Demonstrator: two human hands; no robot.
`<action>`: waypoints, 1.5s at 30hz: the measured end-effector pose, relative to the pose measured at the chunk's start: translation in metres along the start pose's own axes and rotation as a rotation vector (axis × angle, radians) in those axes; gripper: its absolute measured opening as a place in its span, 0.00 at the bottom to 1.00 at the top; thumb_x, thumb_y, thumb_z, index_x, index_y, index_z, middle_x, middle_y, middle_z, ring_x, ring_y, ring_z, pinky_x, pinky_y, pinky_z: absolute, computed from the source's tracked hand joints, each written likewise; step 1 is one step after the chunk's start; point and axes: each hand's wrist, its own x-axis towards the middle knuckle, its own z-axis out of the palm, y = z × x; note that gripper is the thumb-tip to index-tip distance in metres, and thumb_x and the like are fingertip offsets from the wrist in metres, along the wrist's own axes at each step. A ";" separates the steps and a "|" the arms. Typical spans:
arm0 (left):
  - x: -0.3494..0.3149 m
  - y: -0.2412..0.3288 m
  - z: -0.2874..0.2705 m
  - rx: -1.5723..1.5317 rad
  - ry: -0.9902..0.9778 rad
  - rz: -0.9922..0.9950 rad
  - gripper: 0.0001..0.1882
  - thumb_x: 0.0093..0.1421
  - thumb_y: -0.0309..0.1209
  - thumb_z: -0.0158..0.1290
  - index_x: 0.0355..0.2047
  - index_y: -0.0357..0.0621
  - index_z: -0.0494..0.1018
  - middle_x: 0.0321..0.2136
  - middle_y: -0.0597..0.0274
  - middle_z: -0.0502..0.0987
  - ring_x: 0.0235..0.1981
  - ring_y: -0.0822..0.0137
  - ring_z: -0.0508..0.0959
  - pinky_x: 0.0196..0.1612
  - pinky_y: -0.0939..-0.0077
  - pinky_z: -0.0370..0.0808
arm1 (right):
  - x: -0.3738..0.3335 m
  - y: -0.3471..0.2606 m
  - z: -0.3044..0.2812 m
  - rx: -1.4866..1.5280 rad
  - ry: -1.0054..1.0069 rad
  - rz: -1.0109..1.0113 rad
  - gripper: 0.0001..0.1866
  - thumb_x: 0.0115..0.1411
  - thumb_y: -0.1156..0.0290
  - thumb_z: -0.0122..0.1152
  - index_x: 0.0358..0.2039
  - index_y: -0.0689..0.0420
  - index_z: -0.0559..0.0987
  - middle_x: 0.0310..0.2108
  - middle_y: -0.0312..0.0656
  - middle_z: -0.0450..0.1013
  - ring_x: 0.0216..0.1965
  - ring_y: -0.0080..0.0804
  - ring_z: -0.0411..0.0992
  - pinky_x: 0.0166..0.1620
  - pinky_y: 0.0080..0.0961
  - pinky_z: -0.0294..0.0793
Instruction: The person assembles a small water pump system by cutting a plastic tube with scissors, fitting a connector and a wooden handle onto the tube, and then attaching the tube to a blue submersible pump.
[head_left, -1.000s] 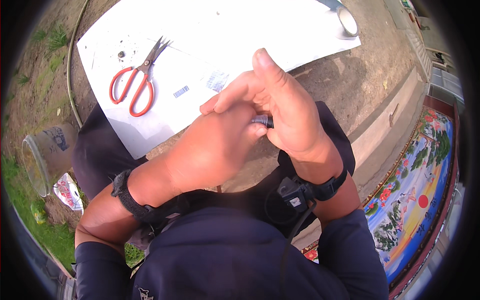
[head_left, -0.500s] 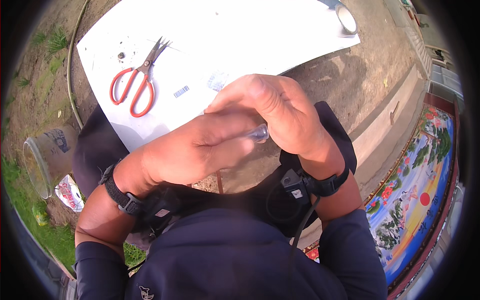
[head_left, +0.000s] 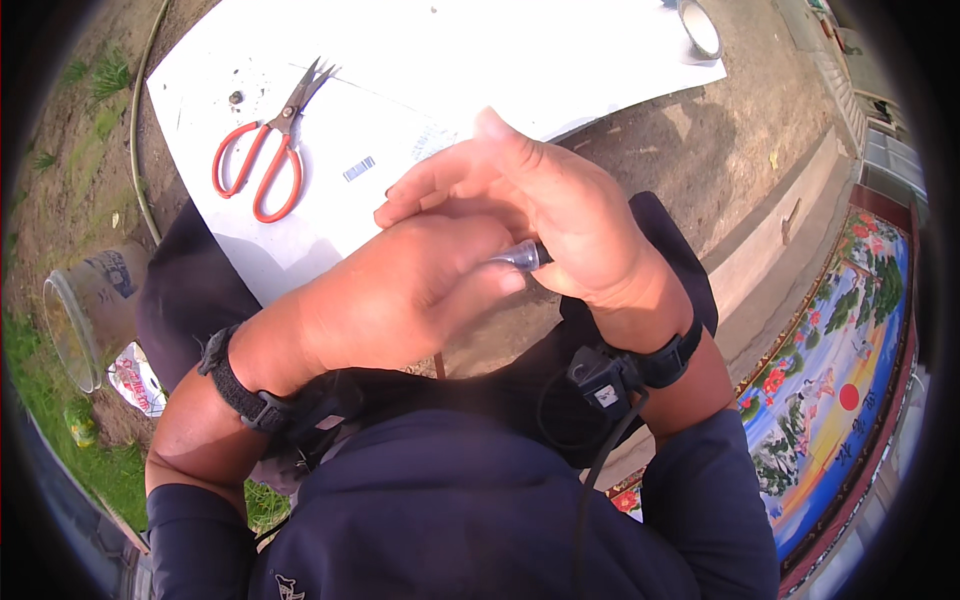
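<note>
My left hand (head_left: 410,285) is closed around a clear plastic tube (head_left: 520,257), whose flared end sticks out between thumb and fingers toward the right. The rest of the tube is hidden in the grip. A small dark thing shows at the tube's end, beside my right palm; I cannot make it out. Over the left hand's fingers curves my right hand (head_left: 580,215), open, its thumb raised and its fingers stretched left. Beyond both hands, red-handled scissors (head_left: 275,150) lie on a white board (head_left: 420,70), their blades apart and pointing away.
A roll of tape (head_left: 700,30) sits at the board's far right corner. A small barcode label (head_left: 359,168) and dark crumbs lie on the board. To the left stands a clear plastic bucket (head_left: 95,315) near a hose (head_left: 137,130). A colourful picture panel (head_left: 830,400) leans at the right.
The right hand has opened, its thumb lifting away and its fingers spreading left. More of the tube's end now shows, with the dark thing beside it. The view has shifted slightly.
</note>
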 end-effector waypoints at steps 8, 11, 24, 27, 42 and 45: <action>0.005 0.008 0.001 0.104 0.025 -0.018 0.09 0.64 0.27 0.56 0.43 0.36 0.75 0.38 0.48 0.78 0.42 0.48 0.77 0.45 0.60 0.74 | -0.007 -0.001 0.001 -0.288 0.057 -0.212 0.35 0.76 0.48 0.36 0.45 0.71 0.80 0.46 0.58 0.78 0.50 0.39 0.77 0.53 0.28 0.75; 0.007 0.011 0.003 0.157 0.092 -0.016 0.10 0.63 0.27 0.55 0.43 0.35 0.74 0.38 0.47 0.79 0.43 0.46 0.77 0.45 0.58 0.74 | -0.005 -0.003 0.011 -0.227 0.175 -0.124 0.33 0.76 0.50 0.38 0.39 0.69 0.82 0.44 0.57 0.79 0.41 0.33 0.78 0.35 0.20 0.75; 0.016 -0.002 0.004 0.225 0.115 -0.012 0.14 0.63 0.37 0.59 0.40 0.38 0.76 0.37 0.47 0.80 0.43 0.45 0.79 0.44 0.55 0.77 | -0.013 -0.010 -0.002 -0.078 0.245 -0.131 0.30 0.75 0.52 0.39 0.37 0.68 0.80 0.44 0.56 0.78 0.48 0.45 0.78 0.57 0.37 0.73; 0.013 -0.005 0.000 0.131 0.128 0.058 0.16 0.65 0.37 0.57 0.43 0.35 0.74 0.39 0.44 0.80 0.43 0.43 0.79 0.45 0.55 0.76 | -0.015 -0.008 -0.005 -0.447 0.132 -0.240 0.27 0.74 0.55 0.44 0.40 0.68 0.81 0.47 0.57 0.77 0.50 0.44 0.77 0.57 0.36 0.73; 0.011 0.004 -0.018 -0.321 0.242 0.040 0.13 0.73 0.35 0.50 0.46 0.35 0.74 0.35 0.69 0.76 0.35 0.73 0.73 0.41 0.74 0.74 | -0.012 -0.008 -0.013 -0.348 0.062 -0.374 0.14 0.71 0.68 0.55 0.51 0.63 0.76 0.52 0.44 0.75 0.53 0.26 0.70 0.58 0.26 0.68; 0.007 0.016 -0.028 -0.367 0.114 -0.291 0.14 0.72 0.36 0.51 0.45 0.35 0.73 0.33 0.65 0.76 0.34 0.71 0.73 0.41 0.72 0.74 | -0.009 -0.004 -0.015 -0.354 0.139 -0.423 0.13 0.72 0.65 0.54 0.48 0.62 0.76 0.51 0.46 0.75 0.53 0.29 0.71 0.59 0.28 0.68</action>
